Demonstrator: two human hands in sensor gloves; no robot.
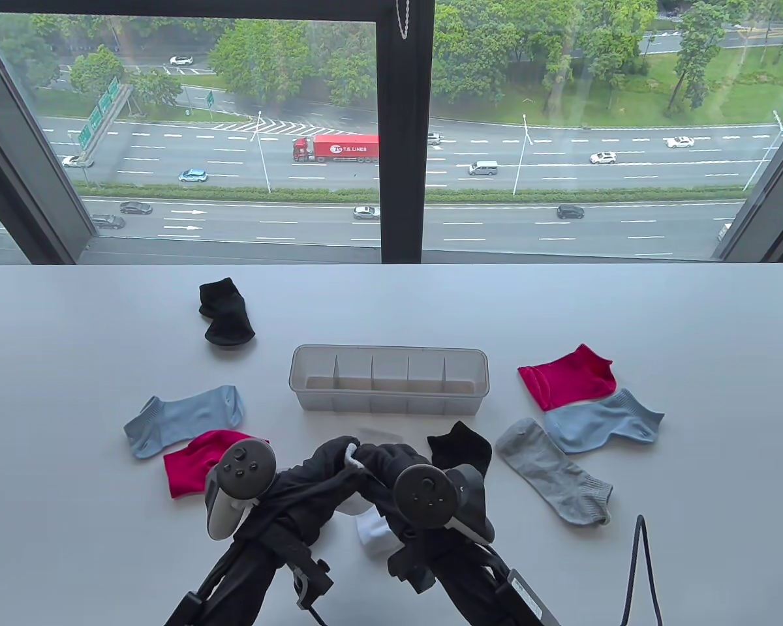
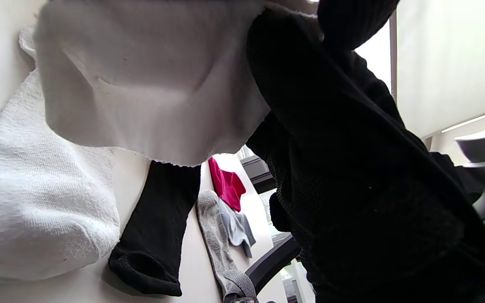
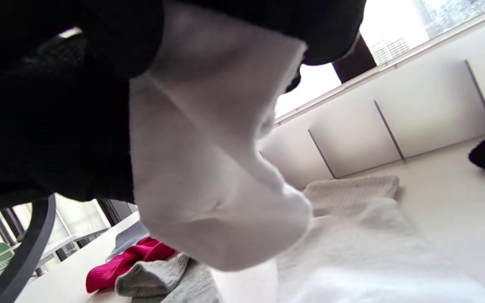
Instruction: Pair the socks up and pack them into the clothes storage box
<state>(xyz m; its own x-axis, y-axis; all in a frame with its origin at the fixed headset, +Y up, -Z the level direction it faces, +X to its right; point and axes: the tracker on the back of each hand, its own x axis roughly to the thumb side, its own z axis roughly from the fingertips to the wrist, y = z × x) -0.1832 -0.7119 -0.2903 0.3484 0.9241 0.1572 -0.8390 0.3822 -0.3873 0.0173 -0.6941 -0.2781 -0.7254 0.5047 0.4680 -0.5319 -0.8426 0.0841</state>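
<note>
Both gloved hands meet low at the table's centre, left hand [image 1: 331, 462] and right hand [image 1: 383, 462], and together pinch the cuff of a white sock [image 1: 372, 531] that hangs below them. In the wrist views this held white sock [image 2: 150, 84] [image 3: 209, 176] dangles just above a second white sock [image 2: 36, 202] [image 3: 360, 235] lying flat on the table. The clear storage box [image 1: 389, 380] with dividers stands just beyond the hands, empty. Loose socks lie around: black [image 1: 225, 313], blue [image 1: 183, 417], red [image 1: 192, 463], black [image 1: 460, 447], grey [image 1: 554, 473], blue [image 1: 600, 420], red [image 1: 568, 378].
A white table [image 1: 691, 313] stands against a large window. A black cable loop [image 1: 639, 567] rises at the front right edge. Trackers sit on the backs of both hands.
</note>
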